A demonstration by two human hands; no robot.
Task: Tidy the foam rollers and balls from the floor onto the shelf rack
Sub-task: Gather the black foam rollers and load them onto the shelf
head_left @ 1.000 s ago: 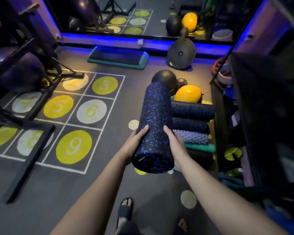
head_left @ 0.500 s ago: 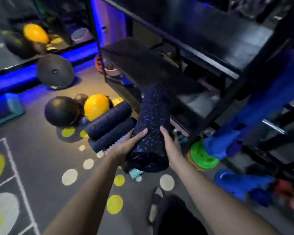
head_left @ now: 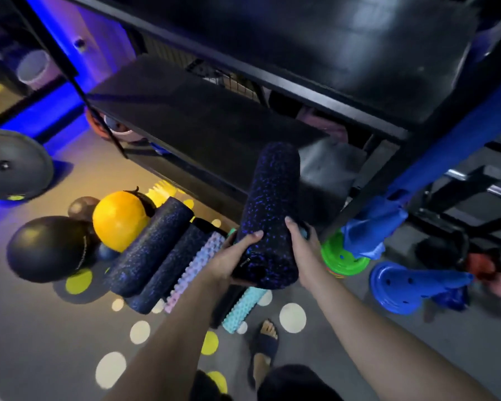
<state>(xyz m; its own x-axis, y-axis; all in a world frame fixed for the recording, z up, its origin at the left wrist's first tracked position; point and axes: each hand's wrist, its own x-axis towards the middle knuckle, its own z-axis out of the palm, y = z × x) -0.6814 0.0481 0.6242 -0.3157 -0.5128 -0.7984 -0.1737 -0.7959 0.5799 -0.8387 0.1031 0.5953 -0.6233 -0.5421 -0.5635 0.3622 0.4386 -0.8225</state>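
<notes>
L hand & R hand grasp the near end of a speckled roller, fingers wrapped on either side. Roller is off the floor, far end pointing at the shelf rack. On the floor to the left: bumpy roller, yellow ball, black ball.

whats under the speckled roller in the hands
A teal knobbed roller lies on the floor below the held speckled roller; its far end is covered, so what lies beyond cannot be seen.
</notes>
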